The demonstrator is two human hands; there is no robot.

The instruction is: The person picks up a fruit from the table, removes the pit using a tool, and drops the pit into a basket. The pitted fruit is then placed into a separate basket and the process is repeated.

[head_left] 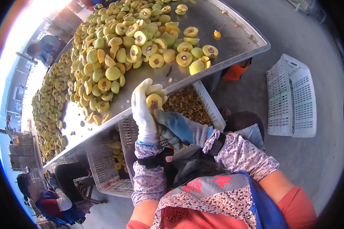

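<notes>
My left hand (143, 112), in a white glove, is closed around a peach half (154, 100) with its cut face turned toward me. My right hand (176, 126), in a blue-grey glove, is curled with its thumb side against the lower edge of that cut face. Whatever its fingers may grip is hidden. Both hands are just off the near edge of a metal table (208, 23). A large heap of halved yellow-green peaches (114, 57) covers much of the tabletop, many with brown pits showing.
Beneath my hands stands a crate (214, 108) of brown pits and scraps. Left of it, another crate (103, 177) holds peach pieces. White stacked crates (292, 99) stand on the floor at right. One person (61, 202) sits at lower left, another (46, 49) across the table.
</notes>
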